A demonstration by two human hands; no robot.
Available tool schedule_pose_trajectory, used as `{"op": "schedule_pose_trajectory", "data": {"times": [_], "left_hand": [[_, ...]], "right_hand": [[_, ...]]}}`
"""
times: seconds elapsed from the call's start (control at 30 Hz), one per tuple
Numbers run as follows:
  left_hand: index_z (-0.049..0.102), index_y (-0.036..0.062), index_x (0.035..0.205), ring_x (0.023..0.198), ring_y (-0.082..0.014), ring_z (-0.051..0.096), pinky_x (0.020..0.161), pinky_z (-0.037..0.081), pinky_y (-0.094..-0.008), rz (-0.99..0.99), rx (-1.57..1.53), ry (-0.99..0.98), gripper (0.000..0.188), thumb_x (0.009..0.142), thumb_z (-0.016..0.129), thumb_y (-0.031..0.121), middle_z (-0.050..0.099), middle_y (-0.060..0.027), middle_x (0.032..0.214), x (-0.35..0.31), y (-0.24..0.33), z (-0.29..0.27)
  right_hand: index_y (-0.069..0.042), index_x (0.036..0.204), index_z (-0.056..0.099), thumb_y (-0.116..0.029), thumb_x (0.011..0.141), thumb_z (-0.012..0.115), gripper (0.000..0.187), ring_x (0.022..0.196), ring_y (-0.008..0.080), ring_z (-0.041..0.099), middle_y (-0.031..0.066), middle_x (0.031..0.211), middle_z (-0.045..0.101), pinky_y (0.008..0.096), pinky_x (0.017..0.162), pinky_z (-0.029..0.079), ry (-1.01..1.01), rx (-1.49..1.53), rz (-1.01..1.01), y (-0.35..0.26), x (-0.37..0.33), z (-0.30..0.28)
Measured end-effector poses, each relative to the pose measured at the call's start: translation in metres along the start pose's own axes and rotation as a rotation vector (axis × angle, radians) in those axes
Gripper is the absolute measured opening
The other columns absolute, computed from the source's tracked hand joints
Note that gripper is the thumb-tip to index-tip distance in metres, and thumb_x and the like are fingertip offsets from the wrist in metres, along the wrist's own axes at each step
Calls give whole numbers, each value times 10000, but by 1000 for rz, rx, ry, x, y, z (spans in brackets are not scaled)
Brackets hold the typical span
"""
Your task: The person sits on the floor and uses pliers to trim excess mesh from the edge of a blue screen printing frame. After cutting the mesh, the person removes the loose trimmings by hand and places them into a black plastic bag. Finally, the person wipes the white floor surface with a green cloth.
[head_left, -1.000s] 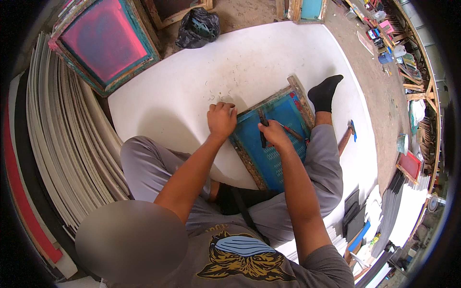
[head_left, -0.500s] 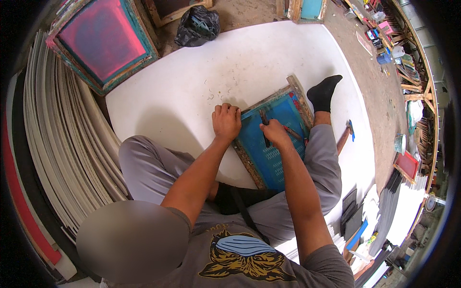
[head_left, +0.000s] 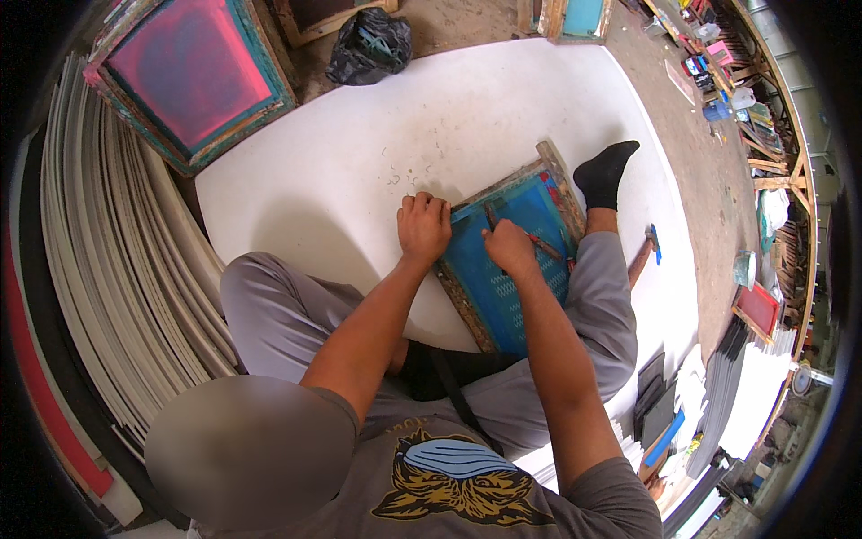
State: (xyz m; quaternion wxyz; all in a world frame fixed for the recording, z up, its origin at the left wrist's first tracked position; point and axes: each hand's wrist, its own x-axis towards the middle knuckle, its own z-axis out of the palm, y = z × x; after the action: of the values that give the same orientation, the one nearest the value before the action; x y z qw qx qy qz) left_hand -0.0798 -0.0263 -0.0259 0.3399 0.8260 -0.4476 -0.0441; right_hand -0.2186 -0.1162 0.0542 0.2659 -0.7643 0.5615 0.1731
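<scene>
A wooden frame with blue mesh (head_left: 503, 278) lies tilted across my lap and the white sheet (head_left: 359, 162) on the floor. My left hand (head_left: 423, 226) grips the frame's left top corner, fingers curled over the wood. My right hand (head_left: 508, 247) rests on the blue mesh, closed around a thin dark tool (head_left: 491, 216) whose tip points at the frame's top edge. A reddish stick-like tool (head_left: 544, 246) lies on the mesh just right of that hand. My foot in a black sock (head_left: 606, 172) rests past the frame's right corner.
A bigger frame with pink mesh (head_left: 189, 67) leans at top left. Stacked white boards (head_left: 99, 269) line the left side. A black bag (head_left: 368, 45) sits at the sheet's far edge. A blue-headed hammer (head_left: 652, 244) lies right of my leg. Clutter and shelves fill the right.
My left hand has slid slightly right along the frame's corner. The right hand with the dark tool has stayed on the mesh, shifting only a little.
</scene>
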Motion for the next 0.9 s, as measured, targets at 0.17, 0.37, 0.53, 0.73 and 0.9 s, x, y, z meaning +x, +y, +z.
{"op": "schedule_pose_trajectory", "data": {"times": [0.17, 0.37, 0.53, 0.73, 0.9], "left_hand": [[737, 102, 904, 978, -290, 555, 832, 442, -430, 9, -5, 18, 153, 930, 665, 234, 642, -59, 999, -1, 0, 4], [738, 99, 896, 969, -286, 559, 821, 443, -427, 2, 19, 6, 154, 923, 673, 236, 647, -60, 980, 0, 0, 1], [738, 95, 876, 947, -292, 564, 802, 449, -424, 23, 26, 28, 149, 913, 681, 227, 651, -61, 948, -1, 1, 0], [732, 78, 868, 934, -308, 572, 799, 461, -437, 36, 44, 24, 157, 911, 677, 219, 657, -78, 938, 1, 3, 0], [714, 45, 874, 920, -333, 577, 808, 472, -453, 44, 47, 0, 188, 921, 663, 220, 661, -110, 943, 1, 4, -3]], "right_hand": [[52, 939, 644, -170, 868, 728, 248, 732, 330, 699, 208, 852, 706, 463, 678, 562, -98, 331, -56, 34, 24, 20], [28, 1038, 616, -187, 901, 726, 277, 622, 196, 655, 132, 782, 683, 379, 554, 541, -318, 729, 3, 35, 17, 8], [26, 1148, 622, -316, 986, 650, 380, 727, 255, 725, 158, 877, 737, 421, 591, 574, -559, 926, 28, 46, 21, -1], [11, 1297, 583, -376, 1032, 579, 469, 805, 266, 742, 174, 953, 749, 423, 643, 588, -708, 933, 14, 58, 39, -7], [-17, 1319, 585, -400, 1038, 560, 476, 833, 262, 741, 169, 990, 751, 437, 656, 582, -772, 906, -30, 68, 55, -7]]}}
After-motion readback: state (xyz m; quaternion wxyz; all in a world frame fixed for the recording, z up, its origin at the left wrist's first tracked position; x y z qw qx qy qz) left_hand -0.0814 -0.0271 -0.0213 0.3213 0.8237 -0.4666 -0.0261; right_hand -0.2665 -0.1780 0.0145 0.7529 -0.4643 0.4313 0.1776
